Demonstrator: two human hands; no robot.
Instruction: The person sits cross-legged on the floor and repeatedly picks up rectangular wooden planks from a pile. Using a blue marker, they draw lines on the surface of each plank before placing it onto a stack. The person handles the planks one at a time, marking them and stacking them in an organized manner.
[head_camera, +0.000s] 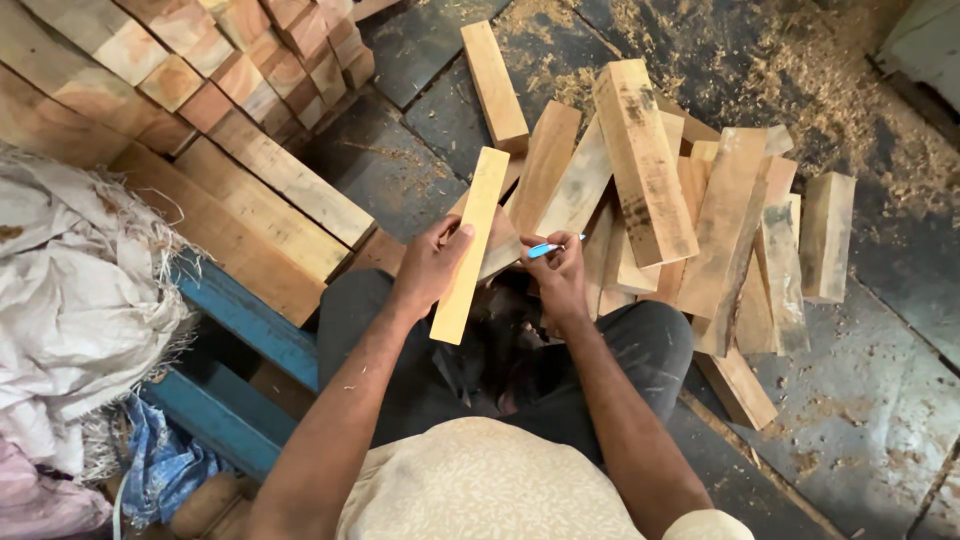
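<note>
My left hand grips a long pale wooden slat, held upright and slightly tilted in front of my knees. My right hand holds a blue and white pen, its tip pointing left toward the slat, close to its right edge. Just beyond both hands a loose pile of short wooden blocks leans together on the dark floor. My legs in dark trousers are folded below the hands.
A stack of squared timber rises at the upper left. A blue frame and a frayed white sack sit at the left. Sawdust covers the dark stone floor at the upper right.
</note>
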